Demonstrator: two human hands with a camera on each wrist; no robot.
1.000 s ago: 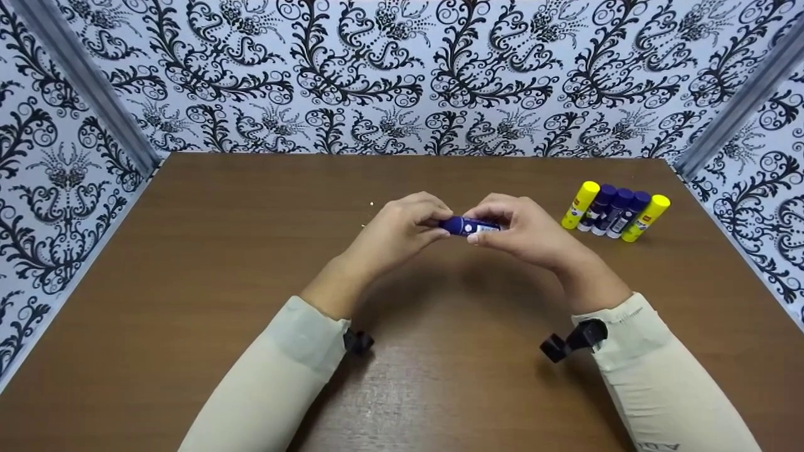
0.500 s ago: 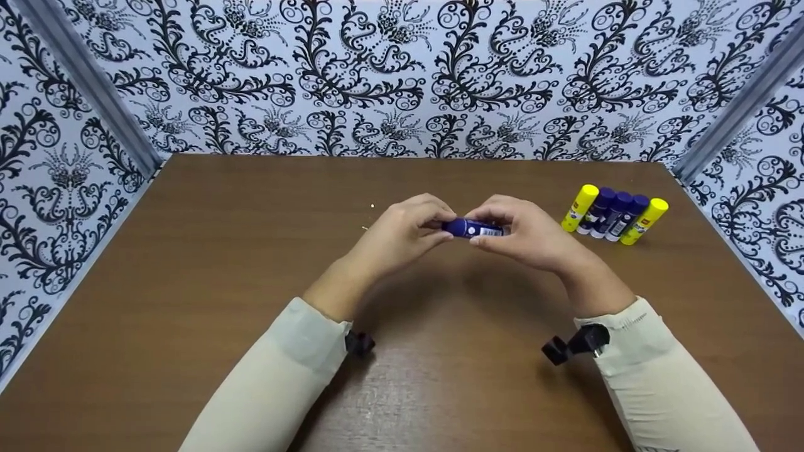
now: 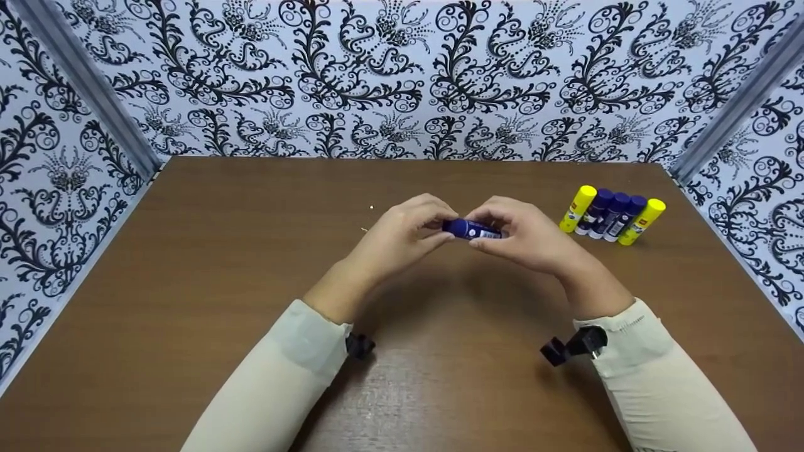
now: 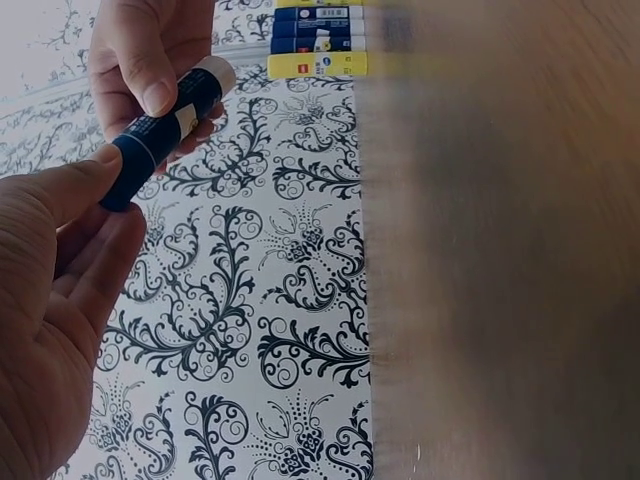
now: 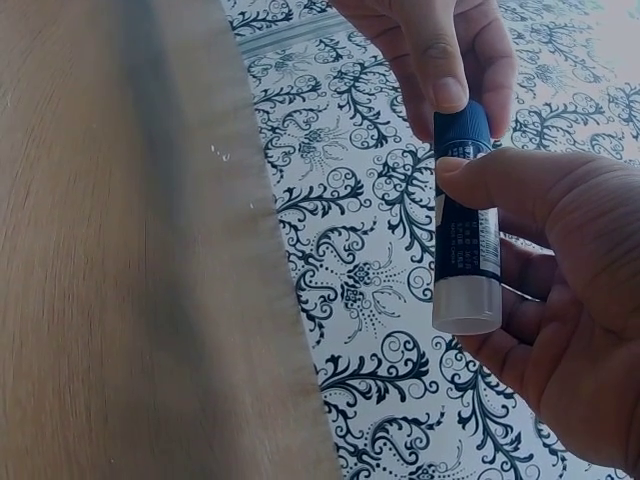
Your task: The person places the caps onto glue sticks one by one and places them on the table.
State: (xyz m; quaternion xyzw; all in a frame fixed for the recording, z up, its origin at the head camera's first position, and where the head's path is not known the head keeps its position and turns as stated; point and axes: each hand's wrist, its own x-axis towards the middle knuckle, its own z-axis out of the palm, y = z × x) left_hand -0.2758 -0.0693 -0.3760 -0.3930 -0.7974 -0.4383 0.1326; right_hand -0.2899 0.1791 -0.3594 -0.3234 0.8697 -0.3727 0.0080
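Observation:
A dark blue glue stick [image 3: 468, 228] with a white base is held level above the table, between my two hands. My left hand [image 3: 405, 232] pinches its ribbed blue cap [image 5: 462, 124] between thumb and fingers. Around the printed body, my right hand [image 3: 524, 229] grips with the thumb on the near side and fingers behind. The white base [image 5: 467, 305] sticks out past the right fingers in the right wrist view. The cap sits against the body, with no gap seen between them.
On the right of the brown table [image 3: 251, 263], several glue sticks stand in a row: a yellow one [image 3: 578, 209] and another yellow one [image 3: 642, 222] at the ends, blue ones [image 3: 608, 215] between. Small white crumbs [image 3: 371, 207] lie left of the hands. Patterned walls [image 3: 402, 75] enclose the back and sides.
The glue stick has turned slightly in the hands, so its barcode label shows at a different angle. Both hands keep their hold and have barely shifted.

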